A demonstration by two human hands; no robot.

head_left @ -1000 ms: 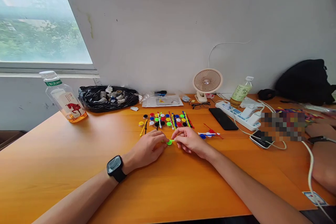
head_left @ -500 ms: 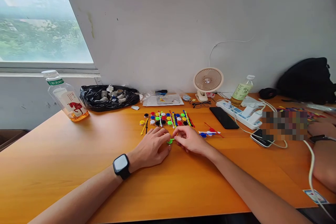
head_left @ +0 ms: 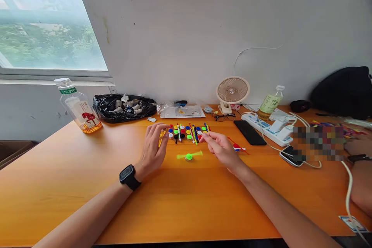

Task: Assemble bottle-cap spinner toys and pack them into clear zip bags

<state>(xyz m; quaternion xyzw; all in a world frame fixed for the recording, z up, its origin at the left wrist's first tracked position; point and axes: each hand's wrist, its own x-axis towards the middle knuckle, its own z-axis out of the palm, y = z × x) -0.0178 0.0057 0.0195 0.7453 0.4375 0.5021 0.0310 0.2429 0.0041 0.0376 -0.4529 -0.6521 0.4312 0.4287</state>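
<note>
A green spinner [head_left: 189, 157] with a round base lies on the table between my hands, and its arrow is smeared into a yellow-green streak. My left hand [head_left: 154, 145], wearing a black watch [head_left: 129, 176] at the wrist, is raised to the left of the spinner. Its fingers are stretched out and it holds nothing. To the right, my right hand [head_left: 222, 149] hovers apart from the spinner, fingers curled together with nothing showing in them. Behind the hands stand rows of coloured round bases with arrows [head_left: 188, 132], partly covered by my left hand.
Beyond my right hand lie a few loose spinner parts [head_left: 238, 147], a black phone [head_left: 250, 132] and a white power strip [head_left: 267, 130] with cables. A fan [head_left: 232, 90], a black bag [head_left: 124, 108] and bottles [head_left: 83, 110] stand farther back. Another person's arm [head_left: 362, 174] rests at right.
Both hands have let go of the green spinner and drawn apart, left hand leftward and right hand rightward. The spinner's arrow now shows as a blur.
</note>
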